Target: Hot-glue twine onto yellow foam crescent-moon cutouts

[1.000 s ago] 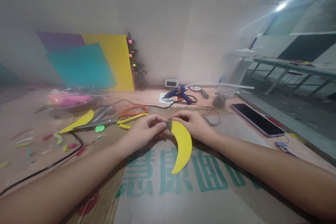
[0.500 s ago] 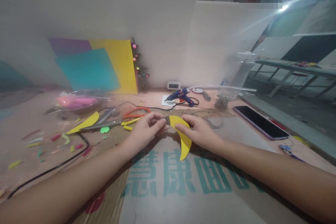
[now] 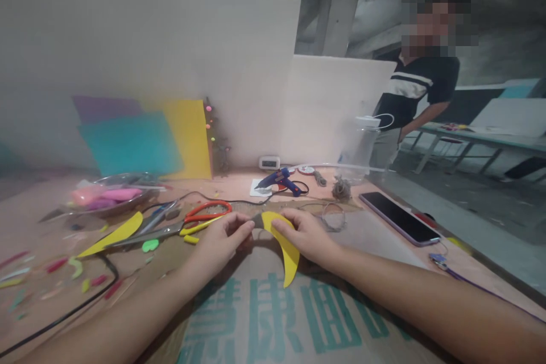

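A thin yellow crescent-shaped piece [image 3: 290,259] with a dark grey end [image 3: 258,220] is held between my two hands over the middle of the table. My left hand [image 3: 226,239] has its thumb and fingers pinched at the dark end. My right hand [image 3: 311,239] grips the yellow part, thumb on top and fingers behind, while the pointed tip hangs down toward me. Left of my left hand lie scissors [image 3: 157,231] with red handles, another yellow curved piece [image 3: 121,233] and a small green heart-shaped piece [image 3: 150,245].
Beyond my hands are a blue glue gun [image 3: 279,180], a small white digital display [image 3: 269,162] and a twine ball [image 3: 341,187]. A phone [image 3: 398,219] lies right. Coloured sheets [image 3: 132,145] lean against a white panel [image 3: 239,68]. A person [image 3: 409,96] stands behind, right.
The camera view has tilted up, so the table sits lower in the picture and more of the standing person shows. Both hands keep their hold on the yellow crescent-shaped piece.
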`<state>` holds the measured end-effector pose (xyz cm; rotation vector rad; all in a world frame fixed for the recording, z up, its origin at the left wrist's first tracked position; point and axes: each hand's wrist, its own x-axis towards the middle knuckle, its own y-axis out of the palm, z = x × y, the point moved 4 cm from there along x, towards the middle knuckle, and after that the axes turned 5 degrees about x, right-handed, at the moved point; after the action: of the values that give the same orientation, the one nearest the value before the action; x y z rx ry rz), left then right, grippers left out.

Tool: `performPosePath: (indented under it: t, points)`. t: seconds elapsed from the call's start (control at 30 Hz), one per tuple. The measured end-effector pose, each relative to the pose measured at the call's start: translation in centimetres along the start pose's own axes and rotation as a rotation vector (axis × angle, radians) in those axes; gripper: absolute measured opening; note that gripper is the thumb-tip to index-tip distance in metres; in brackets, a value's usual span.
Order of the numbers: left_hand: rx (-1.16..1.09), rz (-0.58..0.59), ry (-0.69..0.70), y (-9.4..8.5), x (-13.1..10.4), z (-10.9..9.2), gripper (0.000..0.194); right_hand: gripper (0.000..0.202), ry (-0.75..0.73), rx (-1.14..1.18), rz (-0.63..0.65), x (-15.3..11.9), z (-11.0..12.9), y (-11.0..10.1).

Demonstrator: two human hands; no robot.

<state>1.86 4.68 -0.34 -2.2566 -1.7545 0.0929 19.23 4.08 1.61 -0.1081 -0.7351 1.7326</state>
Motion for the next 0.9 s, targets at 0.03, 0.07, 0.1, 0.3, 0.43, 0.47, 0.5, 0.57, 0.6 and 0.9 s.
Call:
performPosePath:
  t: [0.03,0.07,0.1,0.3,0.43,0.47,0.5,0.57,0.6,0.9]
  points:
    - [-0.006,-0.002,-0.005,0.03,0.03,0.02,0.035,0.022,-0.002,0.021,-0.006,0.02,-0.08,0.0]
    - [-0.009,-0.004,-0.009,0.03,0.06,0.07,0.035,0.019,-0.001,0.039,-0.013,0.05,-0.19,0.0]
    - [-0.01,-0.004,-0.011,0.04,0.09,0.15,0.036,0.017,0.005,0.05,-0.019,0.09,-0.31,0.0]
    - [-0.009,0.02,-0.005,0.06,0.14,0.58,0.037,0.013,0.046,0.009,-0.03,0.13,-0.42,0.08]
    - [-0.001,0.035,-0.018,0.09,0.05,0.37,0.036,0.015,0.034,0.015,-0.014,0.03,-0.21,0.16]
    - [-0.006,0.036,-0.025,0.1,0.04,0.36,0.036,0.015,0.03,0.022,-0.011,0.04,-0.23,0.16]
    - [-0.012,0.036,-0.031,0.11,0.05,0.39,0.036,0.016,0.03,0.027,-0.01,0.06,-0.28,0.15]
    - [-0.028,0.034,-0.038,0.14,0.1,0.53,0.036,0.015,0.04,0.031,-0.007,0.11,-0.43,0.13]
    - [-0.036,0.033,-0.041,0.15,0.13,0.63,0.036,0.015,0.044,0.032,-0.006,0.14,-0.48,0.12]
    - [0.037,0.043,-0.039,0.08,-0.04,0.2,0.034,0.016,0.037,0.027,-0.012,0.16,-0.45,0.11]
